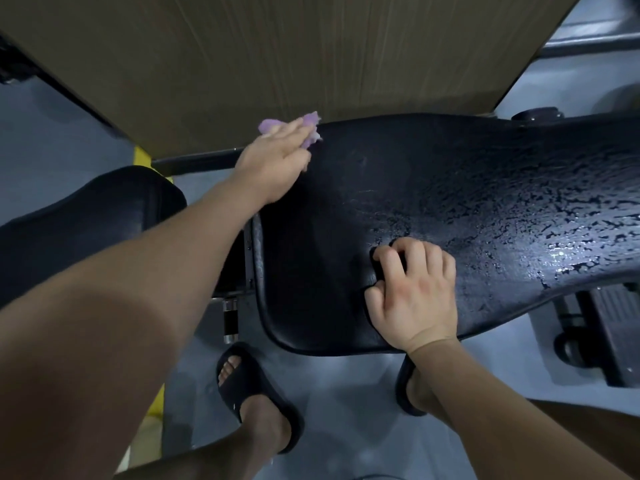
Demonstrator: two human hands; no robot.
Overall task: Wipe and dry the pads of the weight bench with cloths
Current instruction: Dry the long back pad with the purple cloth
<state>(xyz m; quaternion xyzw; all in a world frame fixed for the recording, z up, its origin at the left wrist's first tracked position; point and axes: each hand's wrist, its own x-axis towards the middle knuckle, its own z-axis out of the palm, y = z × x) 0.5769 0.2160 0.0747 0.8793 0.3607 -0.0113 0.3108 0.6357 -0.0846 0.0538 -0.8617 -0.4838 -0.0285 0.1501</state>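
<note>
**Purple crumpled cloth (270, 126) at the far left corner of the long black vinyl bench pad (433, 195)**

My left hand (273, 161) presses the cloth onto that corner. My fingers lie fairly straight over it, though they are blurred. My right hand (415, 296) rests on the pad's near edge with the fingers curled over something dark, and I cannot tell whether they hold anything. Water beads (561, 233) cover the right part of the pad. A smaller black seat pad (86, 220) lies to the left, apart from the long one.
</note>
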